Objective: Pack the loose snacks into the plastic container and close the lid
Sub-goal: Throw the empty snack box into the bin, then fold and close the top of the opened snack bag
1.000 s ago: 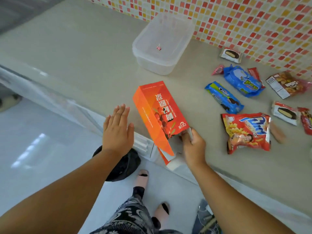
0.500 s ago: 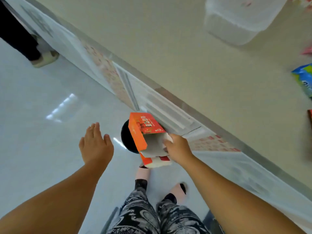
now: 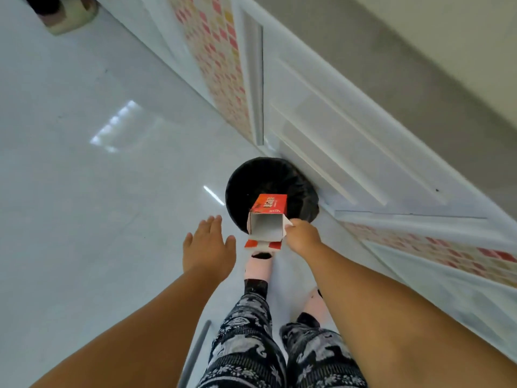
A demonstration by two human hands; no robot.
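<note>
Two bare forearms reach down over patterned trousers and pink slippers (image 3: 258, 268). Left hand (image 3: 208, 247) hangs flat with fingers spread, grasping nothing. Right hand (image 3: 302, 236) pinches the side of an orange carton (image 3: 268, 212), its white open end facing the camera, flaps hanging. Beyond it, apparently right under the carton, sits a black-lined bin (image 3: 246, 177) against the white cabinet (image 3: 349, 141). Neither snacks nor container are in view.

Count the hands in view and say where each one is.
2. The left hand hangs open and empty over the floor, left of the box. The right hand grips the open box at its right edge, above the black bin.
</note>
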